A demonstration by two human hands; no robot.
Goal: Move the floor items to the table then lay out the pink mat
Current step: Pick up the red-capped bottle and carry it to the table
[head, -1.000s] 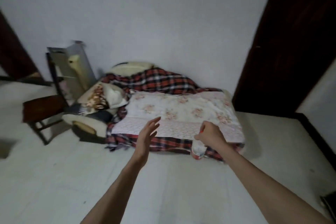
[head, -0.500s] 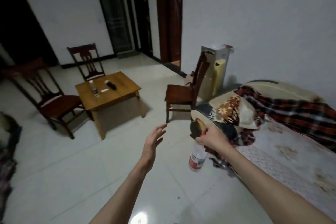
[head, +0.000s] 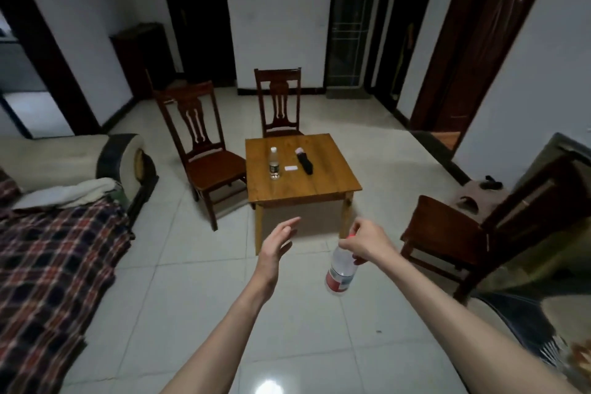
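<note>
My right hand point(head: 367, 241) grips a clear plastic bottle point(head: 341, 270) by its red cap, and the bottle, with its red and white label, hangs above the tiled floor. To its left, my left hand point(head: 277, 240) is held out empty with the fingers apart. A small wooden table point(head: 323, 182) stands straight ahead. On it are another clear bottle point(head: 274, 163), a small white item point(head: 291, 167) and a black folded object with a pink end point(head: 304, 160). No pink mat is in view.
Two dark wooden chairs point(head: 204, 150) point(head: 279, 99) stand left of and behind the table, and a third chair point(head: 463, 233) is at the right. A bed with a plaid blanket point(head: 54, 262) fills the left side. Open tiled floor point(head: 198, 313) lies between me and the table.
The view has swung left from the floral bedding to face the table head-on. My right hand has kept the bottle throughout; my left hand stays open.
</note>
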